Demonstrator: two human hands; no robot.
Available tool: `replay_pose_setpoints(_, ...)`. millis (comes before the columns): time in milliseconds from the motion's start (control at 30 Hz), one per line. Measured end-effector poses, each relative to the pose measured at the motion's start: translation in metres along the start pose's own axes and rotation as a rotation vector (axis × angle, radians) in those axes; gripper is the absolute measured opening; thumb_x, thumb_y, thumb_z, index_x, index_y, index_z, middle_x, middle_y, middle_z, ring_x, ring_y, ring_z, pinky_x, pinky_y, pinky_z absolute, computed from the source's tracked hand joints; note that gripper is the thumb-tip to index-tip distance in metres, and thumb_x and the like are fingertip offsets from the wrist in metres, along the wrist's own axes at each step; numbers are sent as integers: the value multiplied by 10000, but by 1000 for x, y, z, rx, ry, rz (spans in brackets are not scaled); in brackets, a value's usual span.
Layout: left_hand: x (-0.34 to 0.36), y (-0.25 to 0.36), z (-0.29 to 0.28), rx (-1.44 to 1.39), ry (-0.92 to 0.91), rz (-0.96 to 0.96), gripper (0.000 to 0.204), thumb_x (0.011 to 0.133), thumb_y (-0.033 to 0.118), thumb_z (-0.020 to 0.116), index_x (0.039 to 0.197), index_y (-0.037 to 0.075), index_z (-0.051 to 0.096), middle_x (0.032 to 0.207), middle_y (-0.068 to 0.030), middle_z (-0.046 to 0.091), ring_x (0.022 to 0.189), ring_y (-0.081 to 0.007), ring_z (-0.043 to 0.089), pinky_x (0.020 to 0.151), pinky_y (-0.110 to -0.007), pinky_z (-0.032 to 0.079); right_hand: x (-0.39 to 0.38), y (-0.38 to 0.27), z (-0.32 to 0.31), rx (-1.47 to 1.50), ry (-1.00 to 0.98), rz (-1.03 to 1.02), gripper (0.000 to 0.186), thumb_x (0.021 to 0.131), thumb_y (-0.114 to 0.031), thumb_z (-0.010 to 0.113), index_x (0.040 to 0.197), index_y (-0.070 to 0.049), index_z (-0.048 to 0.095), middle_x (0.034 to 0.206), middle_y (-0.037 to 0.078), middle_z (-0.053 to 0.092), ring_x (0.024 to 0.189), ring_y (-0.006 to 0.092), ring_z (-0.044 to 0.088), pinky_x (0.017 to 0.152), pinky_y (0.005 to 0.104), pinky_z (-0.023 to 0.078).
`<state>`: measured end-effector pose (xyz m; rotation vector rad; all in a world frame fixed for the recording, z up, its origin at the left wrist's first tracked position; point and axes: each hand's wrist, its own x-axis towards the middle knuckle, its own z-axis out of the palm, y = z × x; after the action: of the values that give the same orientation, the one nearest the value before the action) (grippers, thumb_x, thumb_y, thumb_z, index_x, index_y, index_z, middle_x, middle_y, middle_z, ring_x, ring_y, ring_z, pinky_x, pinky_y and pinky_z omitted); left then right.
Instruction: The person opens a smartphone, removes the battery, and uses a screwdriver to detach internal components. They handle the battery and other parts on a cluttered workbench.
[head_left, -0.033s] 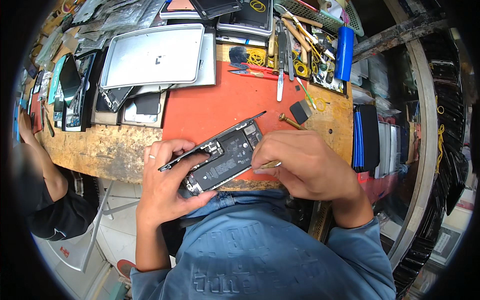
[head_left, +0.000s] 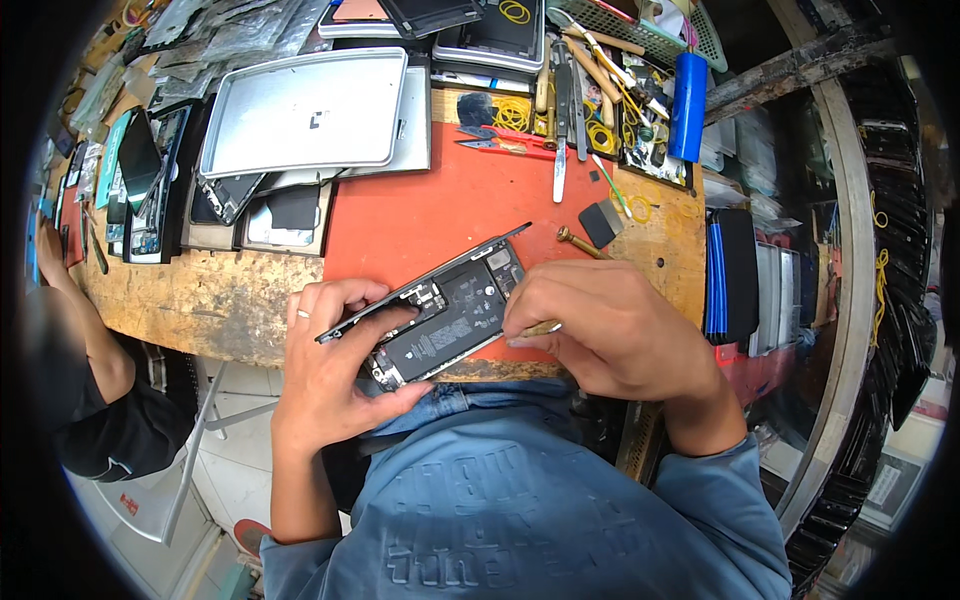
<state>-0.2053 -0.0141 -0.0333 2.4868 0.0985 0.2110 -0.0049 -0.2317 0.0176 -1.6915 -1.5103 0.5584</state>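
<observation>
An opened smartphone (head_left: 446,328), its black battery and circuit parts bare, lies tilted over the front edge of a red work mat (head_left: 390,205). My left hand (head_left: 330,365) grips its left end, the thumb along the near edge and a finger reaching over the inside. A dark thin panel (head_left: 480,248) stands along the phone's far edge. At the phone's right end, my right hand (head_left: 620,325) is closed in a pinch around a slim brass-coloured tool (head_left: 543,328). Most of that tool is hidden by my fingers, and its tip does not show.
Beyond my right hand lie a brass-handled tool (head_left: 580,242) and a black pad (head_left: 600,224). Red-handled cutters (head_left: 505,142), a spatula (head_left: 560,175) and a blue cylinder (head_left: 688,108) are farther back. A silver tray (head_left: 305,110) rests on stacked phone parts. Another person's arm (head_left: 95,330) is at the left.
</observation>
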Motion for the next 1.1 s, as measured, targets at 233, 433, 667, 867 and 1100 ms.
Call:
replay_pose_setpoints(233,2,-2,2,10,12,2,649,571,341,939,1157,109,783,1241,-76,612,1176,-287,560,1002,-451,378,2,4,-1,-14,-18,3,274,756,91,737,986,-12,632,912,139,675,845,360,695,719,424,543)
replay_pose_setpoints(433,3,-3,2,14,16,1,653,566,348,939,1152,105,788,1232,-77,615,1168,-285,561,998,-447,381,2,5,-1,-10,-9,-12,285,745,95,740,985,-14,633,905,136,666,846,360,686,723,426,539)
replay_pose_setpoints(667,3,-3,3,18,24,12,657,564,356,939,1150,101,789,1237,-81,615,1159,-285,560,990,-447,383,0,7,0,-44,-41,-44,277,774,45,708,1017,-21,592,885,142,611,849,377,662,743,466,530)
replay_pose_setpoints(867,2,-3,3,19,20,12,673,595,420,921,1143,58,777,1203,-147,633,1132,-347,569,1014,-470,389,-6,-3,0,-105,-90,-98,216,807,-22,694,1003,-28,602,901,114,583,851,324,651,724,437,537)
replay_pose_setpoints(1100,1,-5,5,38,45,43,660,569,343,945,1157,82,799,1233,-85,639,1145,-286,586,984,-441,394,-34,-17,9,-195,-54,-98,145,802,-9,763,812,9,619,1002,157,716,914,329,745,707,372,627)
